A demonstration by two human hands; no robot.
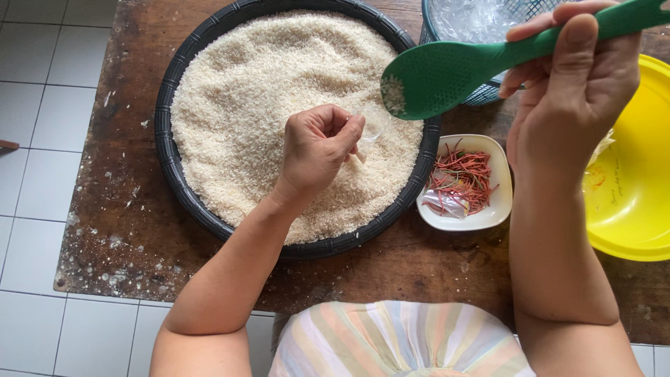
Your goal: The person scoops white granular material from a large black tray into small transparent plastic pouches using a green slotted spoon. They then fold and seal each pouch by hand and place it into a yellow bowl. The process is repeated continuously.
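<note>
Right hand (569, 91) has a closed grip on the handle of a green plastic rice paddle (447, 70), thumb on top, fingers curled under. The paddle blade is raised over the right edge of the tray, with a small patch of rice grains stuck near its tip. Left hand (317, 150) is pinched shut, fingertips pressed on a small clear plastic bag (373, 126), held just above the rice.

Head view: round black woven tray (167, 150) sits on a worn wooden bench (125, 230), filled nearly to the rim with a flat heap of white rice (244, 105). The left hand hovers over the middle-right of the heap. Just beside the tray on the right, touching its rim or nearly so, is a small white dish (499, 209) holding red and orange rubber bands (464, 181) and a bit of clear plastic. Yellow plastic basin (628, 209) at the right edge, partly behind the right forearm. Teal mesh basket (488, 94) with clear plastic inside at the top, behind the paddle. White tiled floor (35, 105) on the left.
</note>
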